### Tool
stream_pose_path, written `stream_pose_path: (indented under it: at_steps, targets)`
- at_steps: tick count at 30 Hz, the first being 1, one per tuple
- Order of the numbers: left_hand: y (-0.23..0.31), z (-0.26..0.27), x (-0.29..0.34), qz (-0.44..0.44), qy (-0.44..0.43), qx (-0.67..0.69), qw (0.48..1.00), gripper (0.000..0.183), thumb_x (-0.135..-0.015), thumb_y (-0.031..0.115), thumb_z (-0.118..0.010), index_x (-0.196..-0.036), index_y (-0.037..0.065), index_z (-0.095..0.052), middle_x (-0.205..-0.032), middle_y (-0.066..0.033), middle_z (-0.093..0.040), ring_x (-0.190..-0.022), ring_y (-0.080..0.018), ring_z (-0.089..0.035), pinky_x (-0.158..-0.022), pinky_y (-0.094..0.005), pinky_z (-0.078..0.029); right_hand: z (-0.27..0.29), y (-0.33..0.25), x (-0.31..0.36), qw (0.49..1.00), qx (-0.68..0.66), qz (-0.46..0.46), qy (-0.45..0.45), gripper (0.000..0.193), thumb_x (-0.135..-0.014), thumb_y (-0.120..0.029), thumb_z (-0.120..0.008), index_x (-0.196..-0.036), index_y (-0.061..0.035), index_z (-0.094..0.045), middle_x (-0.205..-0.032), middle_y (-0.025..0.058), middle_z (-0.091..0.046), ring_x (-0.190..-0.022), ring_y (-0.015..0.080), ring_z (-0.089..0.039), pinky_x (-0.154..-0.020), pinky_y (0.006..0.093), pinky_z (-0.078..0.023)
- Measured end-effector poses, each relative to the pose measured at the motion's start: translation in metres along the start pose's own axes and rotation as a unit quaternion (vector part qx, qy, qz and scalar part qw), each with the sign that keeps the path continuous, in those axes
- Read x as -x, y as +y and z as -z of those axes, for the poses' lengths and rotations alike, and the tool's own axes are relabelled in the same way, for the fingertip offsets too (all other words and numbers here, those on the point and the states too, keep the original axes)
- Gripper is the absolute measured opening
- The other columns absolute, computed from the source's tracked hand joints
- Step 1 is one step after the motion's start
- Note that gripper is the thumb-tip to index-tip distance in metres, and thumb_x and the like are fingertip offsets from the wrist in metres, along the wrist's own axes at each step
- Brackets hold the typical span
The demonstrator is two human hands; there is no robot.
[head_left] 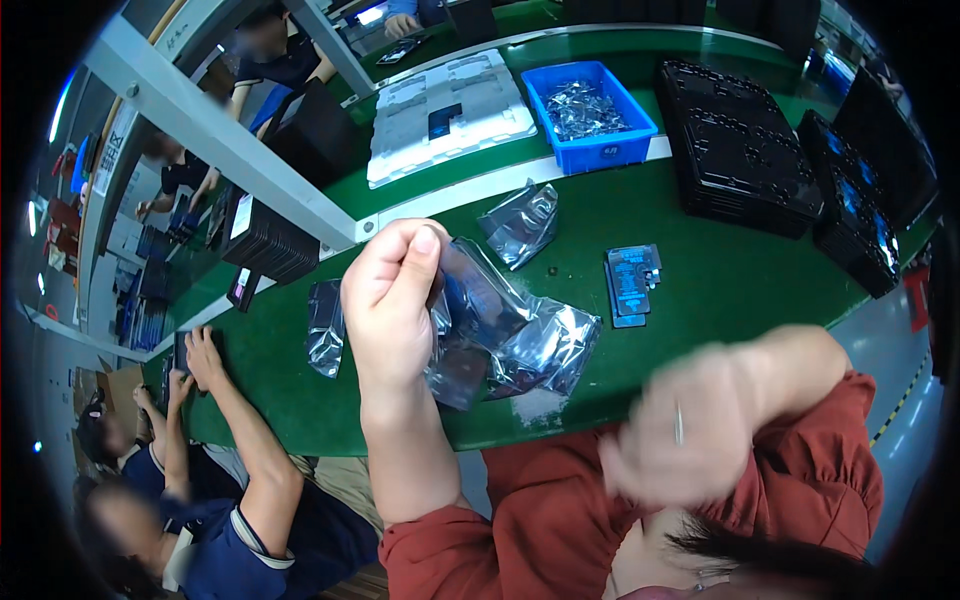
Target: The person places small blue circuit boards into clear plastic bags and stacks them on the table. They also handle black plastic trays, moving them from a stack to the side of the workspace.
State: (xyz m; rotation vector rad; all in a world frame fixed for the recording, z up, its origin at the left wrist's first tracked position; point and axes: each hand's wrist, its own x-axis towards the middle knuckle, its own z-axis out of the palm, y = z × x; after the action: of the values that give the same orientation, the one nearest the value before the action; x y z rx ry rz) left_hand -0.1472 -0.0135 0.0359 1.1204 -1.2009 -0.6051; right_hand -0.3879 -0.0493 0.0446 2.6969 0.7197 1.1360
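My left hand is raised over the green table, its thumb pressed against curled fingers. From that grip hangs a shiny, see-through grey plastic bag. Crumpled silvery bags lie below and beside it, partly overlapping, so their edges are hard to separate. My right hand, wearing a ring, is smeared by motion near the table's front edge, away from the bags. Its fingers cannot be made out. Between the hands and farther back lie flat dark printed pieces, like phone batteries, stacked slightly askew.
Another crumpled bag lies farther back, and one sits at left. Beyond are a white tray, a blue bin of small metallic parts, and black tray stacks. A metal post slants at left, near a co-worker's arms.
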Motion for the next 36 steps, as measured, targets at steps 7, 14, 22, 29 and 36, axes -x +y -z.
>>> stream_pose_path:
  at_steps: [7, 14, 22, 29, 36]
  targets:
    - [-0.009, -0.031, 0.011, -0.043, -0.041, -0.022, 0.998, 0.017, -0.093, 0.011, -0.050, -0.090, -0.002, -0.061, -0.079, -0.0036, -0.061, -0.069, -0.0083, -0.052, -0.063, -0.0212, -0.041, -0.033, 0.162, 0.065, 0.891, 0.261, -0.359, 0.095, 0.011, -0.079, -0.011, -0.060, -0.086, -0.0035, -0.064, -0.072, 0.0097, -0.056, -0.067, 0.0280, -0.059, -0.059, 0.0360, -0.048]
    - [-0.008, -0.039, 0.014, -0.122, -0.036, -0.155, 0.980, 0.014, -0.090, 0.006, -0.050, -0.093, 0.000, -0.062, -0.080, -0.0105, -0.062, -0.070, -0.0187, -0.059, -0.064, -0.0269, -0.045, -0.058, 0.170, 0.079, 0.840, 0.238, -0.486, -0.036, 0.026, -0.082, -0.026, -0.062, -0.085, -0.0006, -0.069, -0.090, 0.0139, -0.061, -0.088, 0.0309, -0.057, -0.083, 0.0403, -0.044]
    - [-0.005, -0.047, 0.020, -0.093, -0.056, -0.198, 0.974, 0.015, -0.090, 0.006, -0.053, -0.101, 0.002, -0.062, -0.085, -0.0125, -0.063, -0.071, -0.0219, -0.060, -0.064, -0.0304, -0.047, -0.028, 0.045, 0.034, 0.704, -0.414, -0.569, 0.095, 0.022, -0.086, -0.022, -0.066, -0.090, 0.0003, -0.067, -0.074, 0.0043, -0.062, -0.066, 0.0094, -0.056, -0.060, 0.0246, -0.045]
    - [-0.006, -0.057, 0.013, -0.334, -0.097, -0.397, 0.849, 0.040, -0.077, 0.013, -0.066, -0.116, 0.006, -0.059, -0.118, -0.0158, -0.056, -0.106, -0.0301, -0.056, -0.090, -0.0433, -0.042, -0.039, 0.038, 0.047, 0.637, -0.437, -0.605, 0.195, 0.022, -0.091, -0.020, -0.058, -0.079, -0.0025, -0.064, -0.062, -0.0013, -0.054, -0.051, 0.0046, -0.049, -0.046, 0.0206, -0.039]
    - [-0.019, -0.070, 0.021, -0.375, -0.054, -0.349, 0.857, 0.020, -0.070, 0.002, -0.068, -0.090, 0.002, -0.065, -0.101, -0.0139, -0.064, -0.095, -0.0313, -0.062, -0.079, -0.0385, -0.051, -0.034, 0.033, 0.041, 0.709, -0.311, -0.596, 0.215, 0.019, -0.087, -0.016, -0.059, -0.078, 0.0006, -0.063, -0.062, 0.0047, -0.057, -0.056, 0.0102, -0.052, -0.051, 0.0277, -0.042]
